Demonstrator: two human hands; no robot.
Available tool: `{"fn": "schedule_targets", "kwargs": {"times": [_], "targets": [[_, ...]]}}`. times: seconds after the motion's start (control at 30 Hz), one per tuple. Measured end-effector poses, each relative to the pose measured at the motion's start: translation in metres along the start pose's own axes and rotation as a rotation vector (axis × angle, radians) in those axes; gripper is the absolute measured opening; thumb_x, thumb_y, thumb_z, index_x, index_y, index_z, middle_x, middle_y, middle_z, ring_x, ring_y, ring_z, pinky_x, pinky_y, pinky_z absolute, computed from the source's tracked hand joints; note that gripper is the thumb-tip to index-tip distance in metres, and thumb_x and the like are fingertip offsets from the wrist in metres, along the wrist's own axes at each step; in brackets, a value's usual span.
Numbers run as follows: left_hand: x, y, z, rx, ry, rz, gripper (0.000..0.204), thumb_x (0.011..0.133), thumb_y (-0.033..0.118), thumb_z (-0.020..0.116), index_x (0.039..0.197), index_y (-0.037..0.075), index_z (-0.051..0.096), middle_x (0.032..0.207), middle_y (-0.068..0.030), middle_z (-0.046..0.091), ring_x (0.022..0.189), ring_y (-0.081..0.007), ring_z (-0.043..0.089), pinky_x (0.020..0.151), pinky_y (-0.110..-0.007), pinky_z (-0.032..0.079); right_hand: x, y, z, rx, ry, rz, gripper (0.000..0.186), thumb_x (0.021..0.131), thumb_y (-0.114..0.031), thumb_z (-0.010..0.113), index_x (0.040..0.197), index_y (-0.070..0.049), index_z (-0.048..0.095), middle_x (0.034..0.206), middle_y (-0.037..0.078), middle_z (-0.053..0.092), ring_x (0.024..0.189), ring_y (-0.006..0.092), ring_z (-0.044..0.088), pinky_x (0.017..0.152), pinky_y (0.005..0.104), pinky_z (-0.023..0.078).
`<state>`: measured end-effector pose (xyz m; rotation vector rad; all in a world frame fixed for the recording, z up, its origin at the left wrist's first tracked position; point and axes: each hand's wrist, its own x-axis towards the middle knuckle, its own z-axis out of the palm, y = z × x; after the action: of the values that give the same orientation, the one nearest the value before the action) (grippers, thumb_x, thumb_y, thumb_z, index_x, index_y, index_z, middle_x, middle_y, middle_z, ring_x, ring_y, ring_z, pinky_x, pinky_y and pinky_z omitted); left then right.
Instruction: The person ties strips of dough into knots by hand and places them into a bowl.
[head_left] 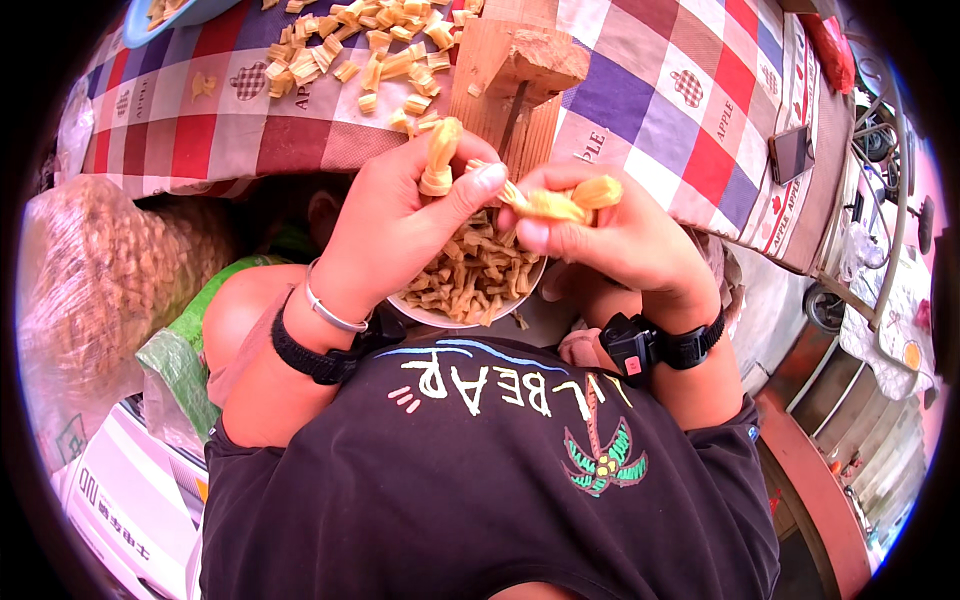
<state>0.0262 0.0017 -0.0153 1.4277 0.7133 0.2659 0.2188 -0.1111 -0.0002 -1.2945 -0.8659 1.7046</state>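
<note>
Over a white-rimmed bowl (440, 318), both my hands are raised close together, fingers bent. My left hand (405, 200) pinches a pale yellow, folded ribbed strip (440, 158) that stands up between its fingers. In my right hand (620, 235) is another soft yellow strip (565, 204), with a bent end. A thin pale strand (513, 193) runs between the two hands; I cannot tell which strip it belongs to. Many twisted yellow-brown pieces (480, 265) fill the bowl, partly hidden by my hands. Short cut ribbed pieces (375, 60) are strewn on the table beyond.
A wooden stand with a block (535, 62) rises at the edge of the checked tablecloth (640, 90). At the table's right lies a phone (791, 155). A blue basin (165, 25) sits far left. A large clear bag of brownish pieces (110, 280) stands left of my knee.
</note>
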Motion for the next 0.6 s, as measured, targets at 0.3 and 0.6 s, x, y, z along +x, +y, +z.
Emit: {"fn": "schedule_targets", "kwargs": {"times": [0.3,0.6], "targets": [[0.006,-0.003,0.004,0.103,0.113,0.027,0.009,0.097,0.011,0.068,0.101,0.004,0.065,0.089,0.004,0.061,0.082,-0.0055,0.053,0.074,-0.023,0.045,0.01,0.007,-0.006,-0.239,0.281,0.029,0.025,0.091,-0.022,0.075,0.102,0.0,0.069,0.083,0.0,0.067,0.077,0.0057,0.058,0.067,0.0244,0.048],[0.012,-0.003,0.006,0.217,0.177,0.051,0.011,0.095,0.012,0.07,0.097,0.003,0.065,0.085,0.003,0.062,0.079,-0.0061,0.054,0.072,-0.023,0.045,0.021,0.018,-0.012,-0.264,0.382,-0.099,0.017,0.09,-0.017,0.07,0.095,-0.001,0.068,0.075,0.0,0.065,0.072,0.0061,0.057,0.063,0.0247,0.047]]}}
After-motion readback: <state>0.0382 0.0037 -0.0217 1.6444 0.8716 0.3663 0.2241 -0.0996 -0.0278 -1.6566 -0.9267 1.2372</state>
